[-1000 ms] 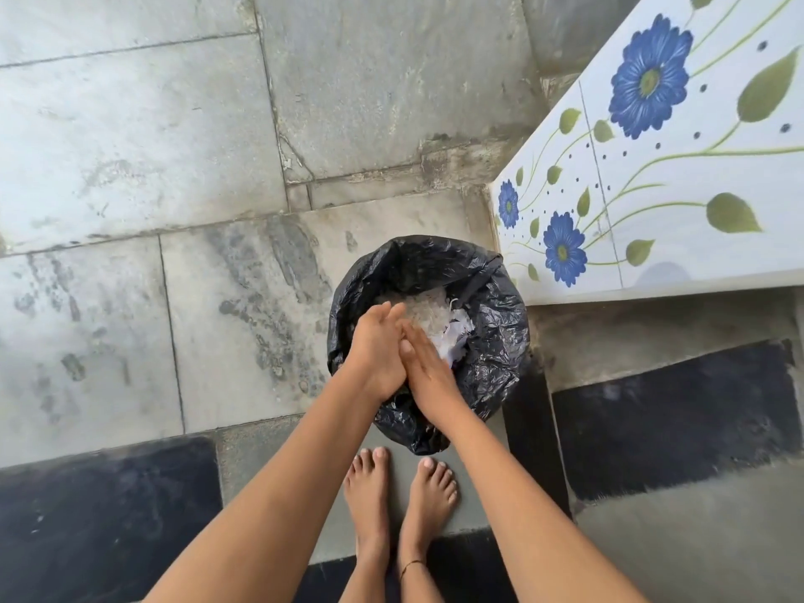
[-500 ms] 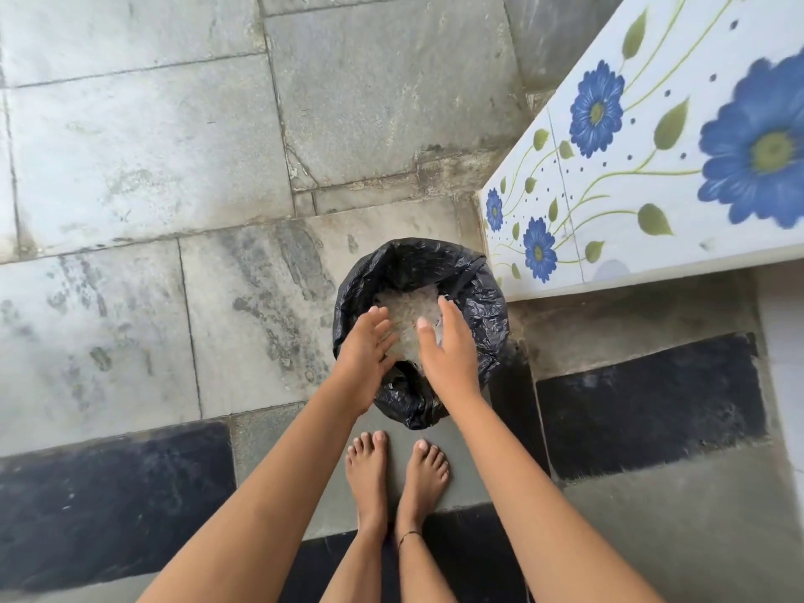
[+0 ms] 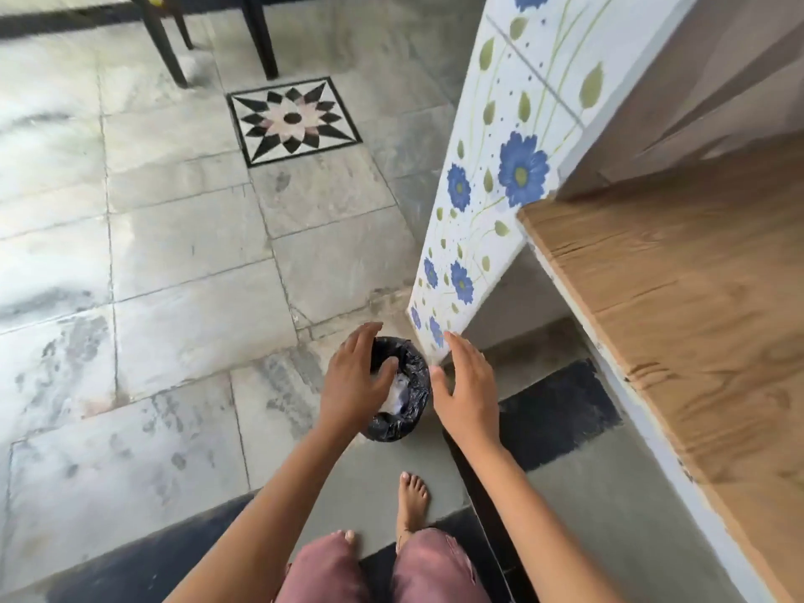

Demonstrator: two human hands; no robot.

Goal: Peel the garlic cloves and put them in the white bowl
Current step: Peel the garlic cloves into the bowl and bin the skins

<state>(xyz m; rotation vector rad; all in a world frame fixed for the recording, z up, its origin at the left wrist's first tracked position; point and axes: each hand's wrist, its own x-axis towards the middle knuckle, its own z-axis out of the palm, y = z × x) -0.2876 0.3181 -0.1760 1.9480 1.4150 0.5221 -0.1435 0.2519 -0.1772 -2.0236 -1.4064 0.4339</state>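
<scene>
Hovering over a small bin lined with a black bag (image 3: 418, 376), the left hand (image 3: 354, 385) is released, its fingers loosely spread and holding nothing. The right hand (image 3: 467, 393) is just beside the bin's right rim, fingers straight, palm down, also released. Whitish scraps (image 3: 398, 391) lie inside the bag. Where the garlic cloves and the white bowl are cannot be told from this view. The bin stands on the grey stone floor (image 3: 174, 254) at the foot of a blue-flowered tiled panel (image 3: 500, 211), beside the wooden counter (image 3: 696, 341). A bare foot (image 3: 411, 498) stands near the bin.
</scene>
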